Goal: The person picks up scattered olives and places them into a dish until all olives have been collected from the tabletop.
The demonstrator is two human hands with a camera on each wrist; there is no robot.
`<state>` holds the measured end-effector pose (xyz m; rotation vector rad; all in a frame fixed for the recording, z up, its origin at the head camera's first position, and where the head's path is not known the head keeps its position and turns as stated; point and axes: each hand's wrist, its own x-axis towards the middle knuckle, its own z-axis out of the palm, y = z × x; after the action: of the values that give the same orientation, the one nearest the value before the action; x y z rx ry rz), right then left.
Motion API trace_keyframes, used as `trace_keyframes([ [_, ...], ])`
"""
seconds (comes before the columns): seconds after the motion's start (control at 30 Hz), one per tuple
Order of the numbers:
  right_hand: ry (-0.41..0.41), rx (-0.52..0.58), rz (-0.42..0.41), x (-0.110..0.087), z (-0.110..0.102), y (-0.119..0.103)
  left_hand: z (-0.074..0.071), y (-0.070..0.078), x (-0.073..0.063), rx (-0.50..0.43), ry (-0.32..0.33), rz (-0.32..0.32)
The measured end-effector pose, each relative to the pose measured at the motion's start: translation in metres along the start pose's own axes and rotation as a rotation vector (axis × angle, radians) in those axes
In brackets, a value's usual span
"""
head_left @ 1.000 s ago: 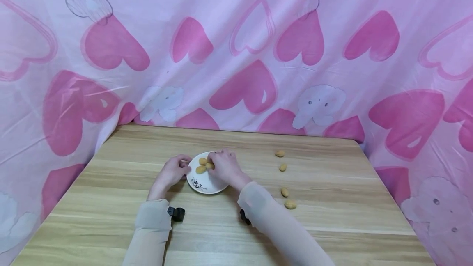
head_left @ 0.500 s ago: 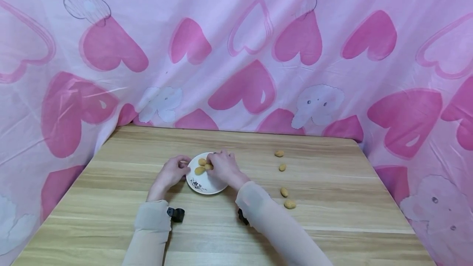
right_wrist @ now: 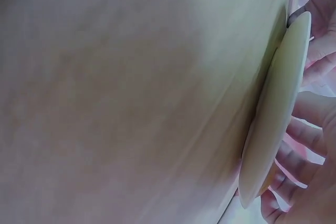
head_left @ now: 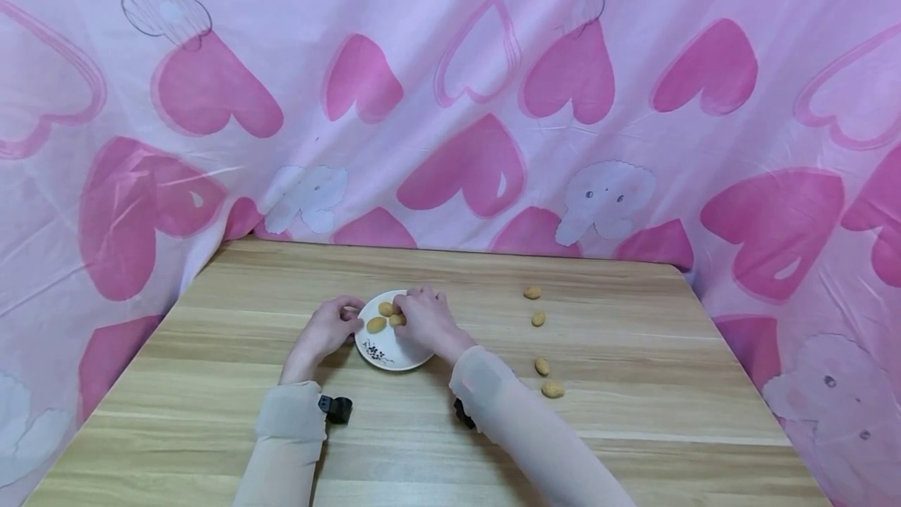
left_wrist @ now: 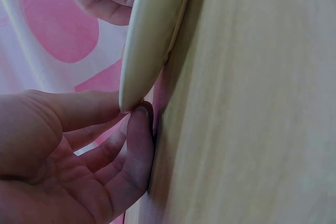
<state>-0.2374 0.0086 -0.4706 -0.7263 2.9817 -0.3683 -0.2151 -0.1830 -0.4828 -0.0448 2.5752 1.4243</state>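
- White plate (head_left: 404, 352) sits between the two hands, base on the wooden table (head_left: 633, 335); I see its dark floral print on the near side.
- Left hand (head_left: 326, 331): narrow grip, holding the plate's rim between thumb and bent fingers, as my left wrist view shows.
- Right hand (head_left: 428, 319): fingers bent down over the plate, at one of the tan oval pieces (head_left: 376, 325); I cannot tell whether it pinches that piece or only touches it.
- At least three pieces show on the plate, all left of the right hand or at its fingertips; one lies near the left thumb.
- Well to the right of the right hand, I count four loose pieces (head_left: 552, 390) on the table, in an uneven line running away from me.
- Beyond both hands hangs pink cloth (head_left: 464, 163) printed with hearts.
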Motion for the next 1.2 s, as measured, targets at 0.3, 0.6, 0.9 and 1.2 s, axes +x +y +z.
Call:
trace_keyframes([
  [0.3,0.000,0.046,-0.045,-0.006,-0.017,0.008,0.000,0.004,0.001,0.016,-0.004,-0.005],
  [0.6,-0.009,0.152,-0.158,-0.015,-0.045,0.036,0.001,0.002,0.001,0.018,-0.001,-0.009],
  [0.9,0.035,0.369,-0.098,-0.035,-0.077,0.078,0.001,0.003,0.000,0.024,0.009,-0.022],
  [1.2,0.050,0.574,-0.004,-0.056,-0.094,0.136,0.001,0.002,0.000,0.035,0.005,-0.028],
])
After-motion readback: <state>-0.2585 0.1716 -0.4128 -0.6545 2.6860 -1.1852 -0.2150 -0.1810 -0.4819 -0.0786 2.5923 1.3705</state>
